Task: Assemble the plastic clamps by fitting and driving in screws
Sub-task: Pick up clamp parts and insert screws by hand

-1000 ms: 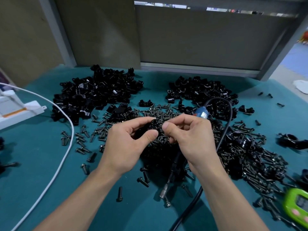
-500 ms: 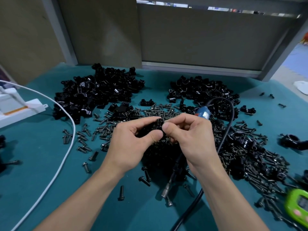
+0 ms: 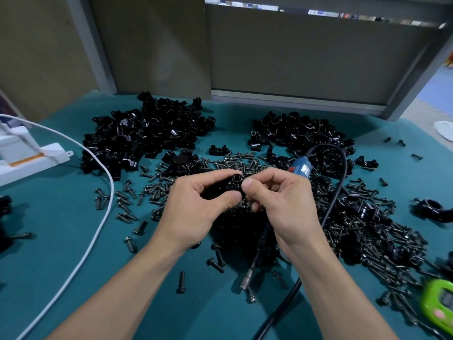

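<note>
Above the heap of dark flanged screws (image 3: 355, 227), the left hand (image 3: 193, 207) curls its fingers round a glossy black plastic clamp (image 3: 234, 184); the right hand (image 3: 282, 204) fingers pinch its round socket end

The left hand (image 3: 193, 212) and right hand (image 3: 286, 207) are both bare, with short-trimmed thumbnails (image 3: 247, 185); the forearms (image 3: 117, 293) are bare too, as far as they show.

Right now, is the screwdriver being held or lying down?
Lying down. The screwdriver rests on the table; left hand and right hand hold a clamp.
</note>
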A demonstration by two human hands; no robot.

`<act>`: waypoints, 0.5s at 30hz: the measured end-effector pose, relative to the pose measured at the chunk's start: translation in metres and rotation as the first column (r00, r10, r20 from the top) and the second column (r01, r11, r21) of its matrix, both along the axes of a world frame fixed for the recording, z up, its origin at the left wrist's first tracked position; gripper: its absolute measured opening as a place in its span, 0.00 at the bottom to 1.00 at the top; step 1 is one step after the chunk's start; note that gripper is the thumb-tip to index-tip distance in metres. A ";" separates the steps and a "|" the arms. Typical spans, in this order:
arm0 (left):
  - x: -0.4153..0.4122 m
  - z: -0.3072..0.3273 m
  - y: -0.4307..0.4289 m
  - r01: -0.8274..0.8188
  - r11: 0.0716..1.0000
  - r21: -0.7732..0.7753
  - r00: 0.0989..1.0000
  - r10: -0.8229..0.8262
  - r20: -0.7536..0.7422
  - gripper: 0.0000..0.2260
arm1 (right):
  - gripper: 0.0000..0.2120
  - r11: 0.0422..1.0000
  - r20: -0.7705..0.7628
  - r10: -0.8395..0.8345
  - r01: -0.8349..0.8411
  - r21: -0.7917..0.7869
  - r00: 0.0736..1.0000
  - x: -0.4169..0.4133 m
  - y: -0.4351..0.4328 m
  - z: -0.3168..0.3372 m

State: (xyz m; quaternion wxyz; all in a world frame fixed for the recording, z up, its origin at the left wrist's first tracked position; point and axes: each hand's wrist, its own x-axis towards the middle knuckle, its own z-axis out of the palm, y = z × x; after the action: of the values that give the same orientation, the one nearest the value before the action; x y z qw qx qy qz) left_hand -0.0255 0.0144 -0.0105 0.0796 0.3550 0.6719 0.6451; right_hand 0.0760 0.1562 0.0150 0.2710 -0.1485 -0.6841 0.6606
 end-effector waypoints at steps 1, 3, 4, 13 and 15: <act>0.000 0.000 0.000 -0.004 1.000 -0.006 1.000 0.004 -0.003 0.17 | 0.08 1.000 0.001 -0.002 0.002 -0.001 1.000 0.000 0.000 0.000; 0.001 0.000 -0.001 -0.021 0.999 -0.031 1.000 0.021 -0.023 0.18 | 0.09 1.000 0.008 -0.011 0.011 0.006 1.000 0.000 -0.001 -0.001; 0.002 0.000 -0.001 -0.034 0.998 -0.044 0.999 0.032 -0.037 0.19 | 0.09 0.999 0.016 -0.024 0.024 0.021 1.000 0.000 -0.002 -0.002; 0.003 -0.003 -0.001 -0.085 0.993 -0.086 0.996 0.083 -0.024 0.18 | 0.18 0.918 0.084 -0.142 0.100 0.384 0.986 0.000 -0.010 -0.001; 0.004 -0.003 -0.001 -0.088 0.992 -0.088 0.996 0.085 -0.027 0.18 | 0.18 0.903 0.114 -0.096 0.038 0.428 0.989 0.003 -0.006 0.003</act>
State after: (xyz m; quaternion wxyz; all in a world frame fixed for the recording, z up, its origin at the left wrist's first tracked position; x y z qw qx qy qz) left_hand -0.0218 0.0137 -0.0135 0.0593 0.3292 0.7155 0.6133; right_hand 0.0790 0.1498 0.0182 0.2735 -0.1528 -0.8222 0.4752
